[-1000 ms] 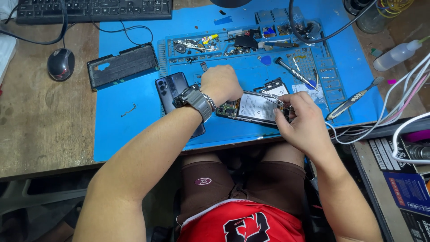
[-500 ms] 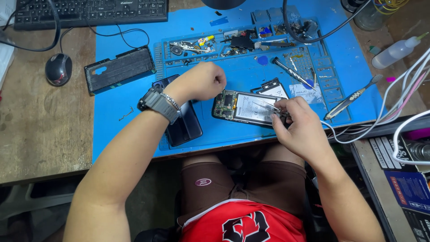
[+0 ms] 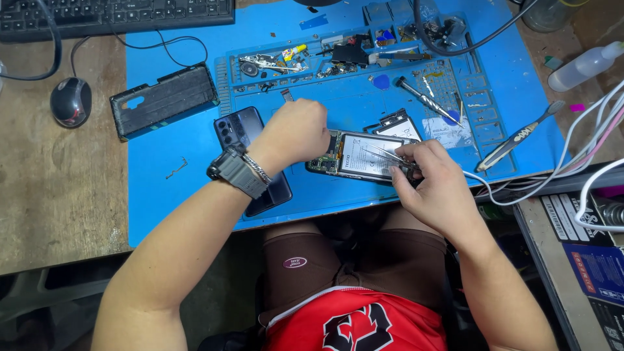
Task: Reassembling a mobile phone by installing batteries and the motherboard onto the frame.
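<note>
An opened phone (image 3: 361, 158), with its battery and circuit board exposed, lies on the blue work mat (image 3: 195, 188) near the front edge. My left hand (image 3: 296, 133), fingers curled, grips the phone's left end; a grey watch sits on that wrist. My right hand (image 3: 434, 185) pinches thin metal tweezers (image 3: 385, 155), whose tips point left over the battery. A dark phone back (image 3: 242, 133) with camera lenses lies partly under my left wrist.
A black phone case (image 3: 162, 99) lies at the mat's left. A parts tray (image 3: 312, 62), a screwdriver (image 3: 421, 97) and a grey pry tool (image 3: 520, 135) sit behind and to the right. A mouse (image 3: 70, 101), keyboard (image 3: 117, 13), plastic bottle (image 3: 585, 65) and white cables (image 3: 585, 166) surround the mat.
My left hand has slid left from on top of the phone to its left end, uncovering the board. My right hand stays at the phone's right end with the tweezers.
</note>
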